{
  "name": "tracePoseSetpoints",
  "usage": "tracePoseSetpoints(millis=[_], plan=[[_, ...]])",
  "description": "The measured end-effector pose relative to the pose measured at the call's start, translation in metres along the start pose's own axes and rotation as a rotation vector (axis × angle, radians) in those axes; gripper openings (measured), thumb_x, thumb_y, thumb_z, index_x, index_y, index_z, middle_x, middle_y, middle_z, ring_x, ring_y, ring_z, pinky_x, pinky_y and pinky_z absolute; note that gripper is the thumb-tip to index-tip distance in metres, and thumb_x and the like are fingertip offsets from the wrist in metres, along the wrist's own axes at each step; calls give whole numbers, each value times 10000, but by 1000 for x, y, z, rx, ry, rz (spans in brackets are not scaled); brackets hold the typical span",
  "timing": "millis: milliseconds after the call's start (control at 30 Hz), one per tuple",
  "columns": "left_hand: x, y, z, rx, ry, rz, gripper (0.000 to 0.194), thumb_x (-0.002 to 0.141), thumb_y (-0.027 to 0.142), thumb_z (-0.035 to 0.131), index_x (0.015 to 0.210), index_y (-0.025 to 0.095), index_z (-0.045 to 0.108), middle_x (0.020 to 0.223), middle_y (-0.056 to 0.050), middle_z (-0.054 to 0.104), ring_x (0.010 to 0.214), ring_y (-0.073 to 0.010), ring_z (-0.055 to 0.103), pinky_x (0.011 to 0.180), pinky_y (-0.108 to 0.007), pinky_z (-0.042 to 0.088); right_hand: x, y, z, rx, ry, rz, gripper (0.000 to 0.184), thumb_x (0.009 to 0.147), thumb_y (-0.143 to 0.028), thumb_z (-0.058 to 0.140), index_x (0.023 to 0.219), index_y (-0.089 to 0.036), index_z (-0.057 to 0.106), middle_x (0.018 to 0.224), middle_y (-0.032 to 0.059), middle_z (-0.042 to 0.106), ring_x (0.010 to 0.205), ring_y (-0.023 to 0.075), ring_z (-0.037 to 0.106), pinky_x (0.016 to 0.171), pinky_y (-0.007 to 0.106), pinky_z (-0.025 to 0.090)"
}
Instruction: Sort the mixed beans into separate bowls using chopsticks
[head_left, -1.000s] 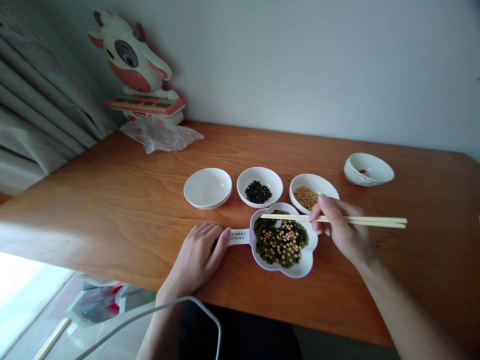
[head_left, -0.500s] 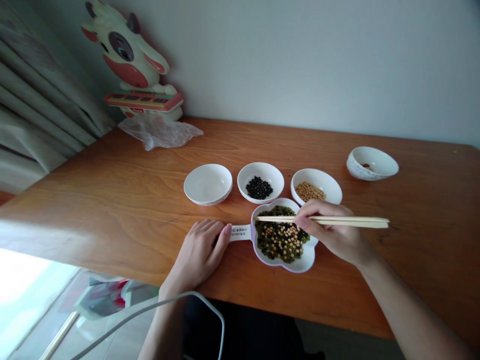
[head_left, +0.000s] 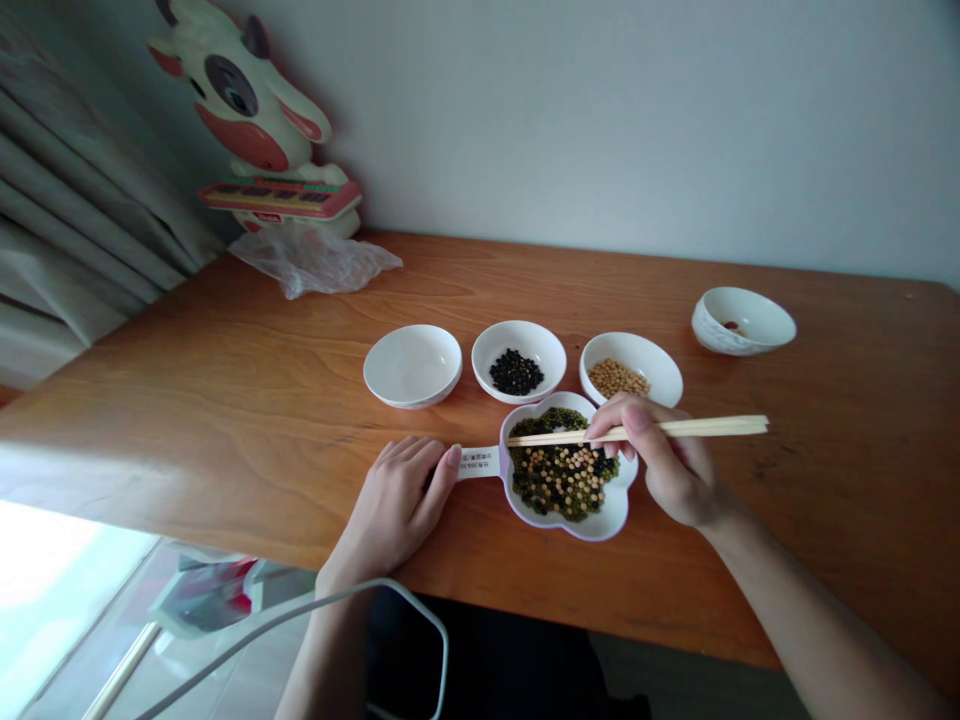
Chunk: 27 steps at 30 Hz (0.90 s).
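in the head view i see the left hand (head_left: 401, 497) closed on the handle of the scalloped dish (head_left: 616, 508), which sits on the table (head_left: 247, 400) just in front of the bowl of black beans (head_left: 486, 377), while the right hand (head_left: 664, 455) grips the chopsticks (head_left: 712, 427), their tips over the mixed beans (head_left: 562, 478) inside.

Single head cam, above the table's (head_left: 247, 400) 6 o'clock edge, faces 12, pitched down. Table near, wall (head_left: 570, 130) beyond.
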<state>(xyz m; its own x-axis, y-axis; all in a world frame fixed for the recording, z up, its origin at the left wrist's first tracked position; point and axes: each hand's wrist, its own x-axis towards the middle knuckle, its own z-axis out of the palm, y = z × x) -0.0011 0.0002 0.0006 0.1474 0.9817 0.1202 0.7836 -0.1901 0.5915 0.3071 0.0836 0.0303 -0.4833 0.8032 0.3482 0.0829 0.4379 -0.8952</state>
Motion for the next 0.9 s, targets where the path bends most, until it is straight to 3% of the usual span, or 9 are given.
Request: tracePoseSetpoints(millis=[433, 633, 900], plan=[[0, 1, -1, 9, 1, -5, 389, 1145, 383, 379, 800, 228, 476, 814, -18, 599, 782, -204, 535, 797, -375, 386, 1, -1, -3, -25, -94, 58, 400, 1123, -399, 421, 960, -233, 746, 897, 34, 706, 799, 164, 660, 707, 330, 500], [0, -1, -1, 16, -4, -8, 388, 1143, 386, 380, 805, 231, 489, 821, -24, 606, 785, -212, 538, 793, -380, 385, -3, 6, -7, 8, -18, 50, 527, 1134, -467, 275, 920, -254, 706, 857, 32, 666, 769, 184, 600, 712, 360, 464], [1, 0, -1, 14, 0, -4, 390, 1143, 388, 382, 803, 230, 491, 822, -24, 609, 787, -210, 542, 796, -379, 385, -5, 9, -7, 19, -85, 53, 623, 1107, -589, 193, 914, -247, 676, 838, 42, 626, 778, 210, 575, 742, 391, 438]])
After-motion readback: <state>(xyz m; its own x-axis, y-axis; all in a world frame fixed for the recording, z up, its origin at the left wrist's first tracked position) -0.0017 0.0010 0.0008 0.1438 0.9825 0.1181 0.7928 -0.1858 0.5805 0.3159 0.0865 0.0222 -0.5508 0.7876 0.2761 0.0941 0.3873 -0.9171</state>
